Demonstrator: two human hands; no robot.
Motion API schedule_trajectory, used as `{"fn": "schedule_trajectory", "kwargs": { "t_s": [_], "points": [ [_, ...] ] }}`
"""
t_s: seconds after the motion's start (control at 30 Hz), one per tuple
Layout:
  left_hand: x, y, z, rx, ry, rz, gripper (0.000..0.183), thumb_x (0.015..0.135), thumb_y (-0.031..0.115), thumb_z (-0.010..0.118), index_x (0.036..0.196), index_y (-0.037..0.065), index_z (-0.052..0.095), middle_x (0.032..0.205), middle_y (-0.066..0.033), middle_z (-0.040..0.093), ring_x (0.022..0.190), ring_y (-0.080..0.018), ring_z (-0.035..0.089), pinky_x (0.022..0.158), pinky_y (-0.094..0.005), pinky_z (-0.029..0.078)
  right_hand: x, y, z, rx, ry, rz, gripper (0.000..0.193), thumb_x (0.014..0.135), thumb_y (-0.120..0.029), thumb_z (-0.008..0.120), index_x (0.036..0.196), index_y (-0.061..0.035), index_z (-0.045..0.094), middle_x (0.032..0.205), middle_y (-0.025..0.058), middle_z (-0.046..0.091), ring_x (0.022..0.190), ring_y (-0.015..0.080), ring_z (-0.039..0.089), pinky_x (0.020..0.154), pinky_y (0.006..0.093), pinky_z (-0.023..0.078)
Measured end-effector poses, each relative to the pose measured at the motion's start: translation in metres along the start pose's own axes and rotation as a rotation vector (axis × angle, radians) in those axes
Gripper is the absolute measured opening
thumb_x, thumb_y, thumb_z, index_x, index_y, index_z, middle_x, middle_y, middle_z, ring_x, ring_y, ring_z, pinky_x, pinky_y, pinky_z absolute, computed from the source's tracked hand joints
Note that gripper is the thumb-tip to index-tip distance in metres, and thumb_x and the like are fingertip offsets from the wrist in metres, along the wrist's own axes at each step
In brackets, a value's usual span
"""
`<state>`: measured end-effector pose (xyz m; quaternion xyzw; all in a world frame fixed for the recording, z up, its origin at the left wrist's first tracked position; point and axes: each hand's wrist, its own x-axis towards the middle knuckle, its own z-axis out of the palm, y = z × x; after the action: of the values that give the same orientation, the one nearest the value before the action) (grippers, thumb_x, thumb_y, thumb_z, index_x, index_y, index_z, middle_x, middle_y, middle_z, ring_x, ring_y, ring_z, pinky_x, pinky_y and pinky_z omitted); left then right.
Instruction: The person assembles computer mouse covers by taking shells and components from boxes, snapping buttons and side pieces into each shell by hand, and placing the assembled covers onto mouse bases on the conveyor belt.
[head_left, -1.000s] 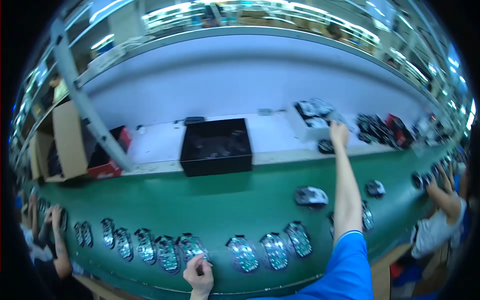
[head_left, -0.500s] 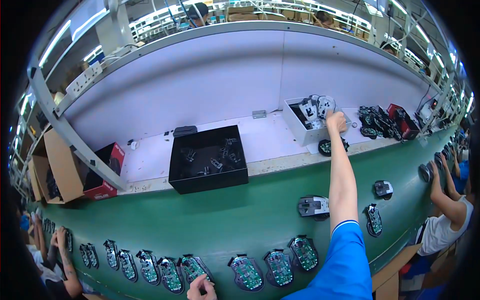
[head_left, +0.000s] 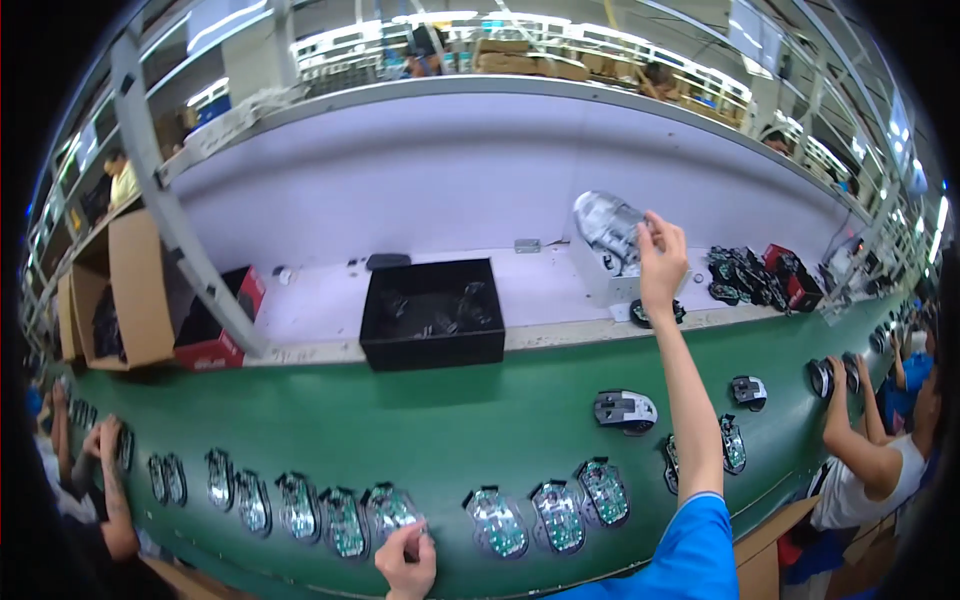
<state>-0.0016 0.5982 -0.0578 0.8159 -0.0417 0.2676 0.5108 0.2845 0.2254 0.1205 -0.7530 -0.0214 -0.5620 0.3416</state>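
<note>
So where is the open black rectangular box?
In the head view, the black box sits left of centre on the white shelf, bordering the green worktop.

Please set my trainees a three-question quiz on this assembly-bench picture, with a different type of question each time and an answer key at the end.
1. Short answer: What is the person's right hand holding?
2. True or false: The open, black rectangular box stands to the left of the open, white rectangular box.
3. Fill in the blank: The person's left hand is nearest to a green, dark-rimmed ______ on the smooth green work surface.

Key:
1. A rounded, grey-and-white shell, somewhat blurred
2. True
3. circuit board
</note>
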Motion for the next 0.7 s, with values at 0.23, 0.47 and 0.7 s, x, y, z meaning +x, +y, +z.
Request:
{"fn": "schedule_trajectory", "kwargs": {
  "t_s": [0.23, 0.47, 0.7],
  "points": [
    [0.038, 0.065, -0.007, -0.862, -0.205, -0.36, 0.086, 0.08, 0.032, 0.065, 0.143, 0.004, 0.013, 0.12, -0.0166, 0.046, 0.093, -0.0236, 0.059, 0.067, -0.0326, 0.056, -0.116, -0.197, -0.049, 0.652, -0.671, 0.25, 0.026, 0.079, 0.003, 0.065, 0.105, -0.0022, 0.065, 0.085, 0.0017, 0.051, 0.071, 0.0059, 0.055, 0.06, 0.0169, 0.047],
    [0.043, 0.112, -0.048, -1.215, -0.263, -0.422, 0.088, 0.082, 0.022, 0.064, 0.144, 0.006, 0.004, 0.134, -0.0149, 0.036, 0.112, -0.0272, 0.052, 0.075, -0.0361, 0.056, -0.164, -0.268, -0.089, 0.587, -0.802, 0.099, 0.029, 0.071, 0.003, 0.071, 0.098, -0.0059, 0.067, 0.084, 0.0037, 0.056, 0.071, 0.0091, 0.058, 0.052, 0.0204, 0.051],
    [0.034, 0.106, -0.07, -1.211, -0.167, -0.492, 0.073, 0.086, 0.024, 0.055, 0.141, -0.003, 0.015, 0.119, -0.0194, 0.049, 0.094, -0.0261, 0.062, 0.061, -0.0349, 0.058, -0.168, -0.277, -0.095, 0.808, -1.176, 0.332, 0.034, 0.082, -0.018, 0.065, 0.111, -0.0024, 0.06, 0.103, 0.0086, 0.052, 0.084, 0.0131, 0.058, 0.063, 0.0219, 0.051]
  ]
}}
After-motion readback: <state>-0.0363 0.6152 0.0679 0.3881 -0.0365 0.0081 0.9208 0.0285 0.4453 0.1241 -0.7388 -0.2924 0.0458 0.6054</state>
